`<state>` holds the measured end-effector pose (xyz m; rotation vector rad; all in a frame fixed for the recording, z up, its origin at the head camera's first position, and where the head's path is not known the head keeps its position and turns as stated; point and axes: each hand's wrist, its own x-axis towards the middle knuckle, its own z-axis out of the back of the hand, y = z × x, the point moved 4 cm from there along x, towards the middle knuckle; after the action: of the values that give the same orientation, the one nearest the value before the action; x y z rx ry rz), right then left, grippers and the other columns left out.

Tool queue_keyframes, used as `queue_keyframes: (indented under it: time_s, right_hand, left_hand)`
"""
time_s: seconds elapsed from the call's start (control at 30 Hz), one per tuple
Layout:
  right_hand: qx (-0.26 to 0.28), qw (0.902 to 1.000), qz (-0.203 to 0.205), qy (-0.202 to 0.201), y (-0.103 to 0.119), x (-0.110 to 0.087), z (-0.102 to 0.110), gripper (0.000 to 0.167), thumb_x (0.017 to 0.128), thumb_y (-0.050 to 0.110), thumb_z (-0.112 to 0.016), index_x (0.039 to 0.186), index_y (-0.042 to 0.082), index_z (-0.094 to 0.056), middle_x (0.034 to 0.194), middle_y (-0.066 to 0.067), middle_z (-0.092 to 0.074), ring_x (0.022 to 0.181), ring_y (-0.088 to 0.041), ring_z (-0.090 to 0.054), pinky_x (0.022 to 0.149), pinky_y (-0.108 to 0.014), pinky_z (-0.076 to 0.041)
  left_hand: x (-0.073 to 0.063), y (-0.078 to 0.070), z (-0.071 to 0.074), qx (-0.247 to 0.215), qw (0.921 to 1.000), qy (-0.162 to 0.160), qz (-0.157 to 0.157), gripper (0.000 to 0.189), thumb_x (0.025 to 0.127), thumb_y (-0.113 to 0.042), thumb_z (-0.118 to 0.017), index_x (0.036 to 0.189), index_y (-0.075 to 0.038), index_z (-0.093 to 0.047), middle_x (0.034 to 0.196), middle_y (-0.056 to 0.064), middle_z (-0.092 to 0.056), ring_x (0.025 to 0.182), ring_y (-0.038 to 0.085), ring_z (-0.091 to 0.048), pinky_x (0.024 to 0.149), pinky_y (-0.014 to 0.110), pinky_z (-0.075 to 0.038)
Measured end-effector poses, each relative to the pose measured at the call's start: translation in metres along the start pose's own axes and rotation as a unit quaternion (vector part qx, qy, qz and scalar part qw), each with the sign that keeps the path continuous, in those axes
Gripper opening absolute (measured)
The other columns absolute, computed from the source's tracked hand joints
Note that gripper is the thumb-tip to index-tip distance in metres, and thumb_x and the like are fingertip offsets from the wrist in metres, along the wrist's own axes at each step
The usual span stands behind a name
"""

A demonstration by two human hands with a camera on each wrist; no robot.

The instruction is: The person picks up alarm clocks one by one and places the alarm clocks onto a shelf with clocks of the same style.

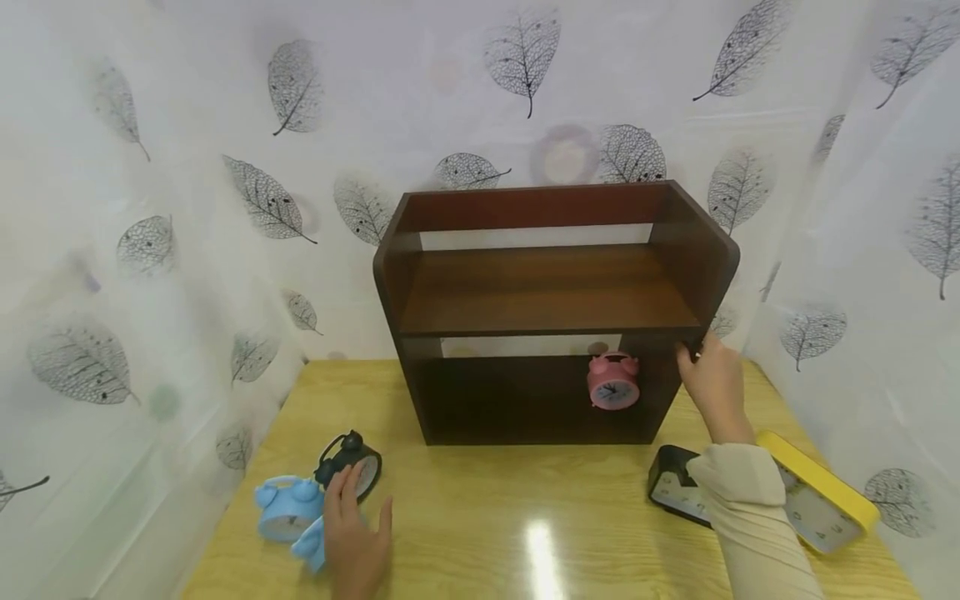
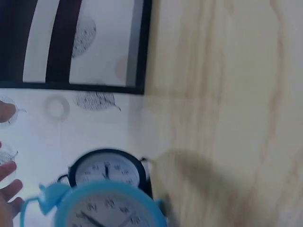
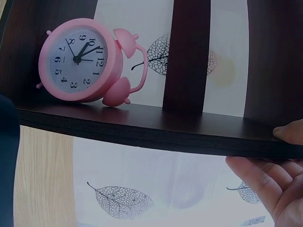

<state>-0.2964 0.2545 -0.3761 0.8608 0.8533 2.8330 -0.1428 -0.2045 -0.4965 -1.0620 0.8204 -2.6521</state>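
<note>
My right hand grips the right side panel of a dark brown wooden shelf; in the right wrist view the thumb lies on the panel's inner face and the fingers on its outer face. A pink twin-bell alarm clock sits inside the lower compartment, close to that panel. At the left, my left hand hovers with its fingers extended, holding nothing. Around it are a light blue alarm clock, a second light blue clock partly hidden by the hand, and a black alarm clock.
A black rectangular clock and a yellow one lie at the right, partly behind my right forearm. Yellow wood-grain tabletop carries everything. A leaf-patterned curtain stands behind the shelf and along both sides.
</note>
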Motion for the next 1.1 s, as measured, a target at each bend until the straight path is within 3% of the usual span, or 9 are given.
queue_keyframes:
  time_s: [0.2,0.4,0.53,0.67,0.77,0.97,1.1]
  right_hand:
    - [-0.001,1.0,0.002,-0.003,0.0,0.0,0.001,0.027,0.087,0.008,-0.057,0.106,-0.011,-0.053,0.096,-0.039,-0.061,0.087,-0.054,-0.06,0.073,-0.059,-0.046]
    - [0.0,0.9999,0.012,-0.007,0.001,0.0,0.003,0.026,0.087,0.007,-0.057,0.107,-0.01,-0.053,0.095,-0.038,-0.062,0.086,-0.053,-0.06,0.072,-0.059,-0.047]
    - [-0.001,0.9999,0.013,-0.005,0.0,0.001,0.002,0.025,0.087,0.007,-0.057,0.105,-0.011,-0.053,0.094,-0.038,-0.062,0.085,-0.053,-0.06,0.071,-0.059,-0.047]
    - [-0.005,1.0,0.007,0.002,-0.001,0.001,0.001,0.025,0.089,0.009,-0.056,0.104,-0.011,-0.054,0.095,-0.038,-0.062,0.085,-0.053,-0.06,0.072,-0.059,-0.047]
    - [-0.009,0.9999,0.002,0.005,-0.001,0.001,0.0,0.025,0.089,0.01,-0.055,0.103,-0.011,-0.054,0.096,-0.038,-0.062,0.086,-0.053,-0.06,0.072,-0.059,-0.047]
    - [-0.01,0.9999,-0.001,0.004,-0.001,0.001,0.0,0.025,0.088,0.01,-0.056,0.101,-0.012,-0.055,0.095,-0.038,-0.062,0.086,-0.054,-0.06,0.072,-0.059,-0.047]
    - [-0.01,0.9999,-0.003,0.008,-0.001,0.002,0.0,0.026,0.089,0.011,-0.055,0.102,-0.012,-0.054,0.096,-0.038,-0.062,0.086,-0.053,-0.06,0.072,-0.059,-0.047]
  left_hand:
    - [-0.005,0.009,0.009,0.029,0.9987,-0.039,0.013,0.07,0.063,-0.001,-0.082,0.126,0.0,-0.051,0.127,0.024,-0.05,0.122,0.047,-0.041,0.102,0.059,-0.032]
    - [-0.013,0.018,0.02,0.043,0.9852,-0.161,0.042,0.059,0.062,-0.012,-0.077,0.115,0.003,-0.058,0.117,0.027,-0.054,0.115,0.049,-0.043,0.106,0.058,-0.027]
    - [-0.018,0.025,0.022,0.041,0.978,-0.19,0.076,0.06,0.059,-0.014,-0.078,0.114,0.001,-0.059,0.116,0.026,-0.053,0.111,0.046,-0.045,0.101,0.057,-0.032]
    - [-0.019,0.032,0.021,0.051,0.9815,-0.163,0.086,0.063,0.059,-0.015,-0.082,0.114,0.001,-0.058,0.112,0.024,-0.053,0.1,0.042,-0.049,0.084,0.055,-0.04]
    - [-0.019,0.04,0.019,0.068,0.9864,-0.125,0.082,0.064,0.058,-0.017,-0.084,0.114,0.0,-0.056,0.109,0.024,-0.053,0.094,0.041,-0.05,0.078,0.05,-0.041]
    - [-0.017,0.056,0.019,0.077,0.9919,-0.05,0.087,0.066,0.056,-0.019,-0.087,0.113,-0.001,-0.058,0.106,0.023,-0.056,0.093,0.04,-0.053,0.078,0.05,-0.044]
    - [-0.014,0.065,0.021,0.055,0.9892,0.034,0.132,0.072,0.062,-0.021,-0.086,0.123,-0.004,-0.052,0.113,0.022,-0.055,0.102,0.041,-0.053,0.082,0.055,-0.044]
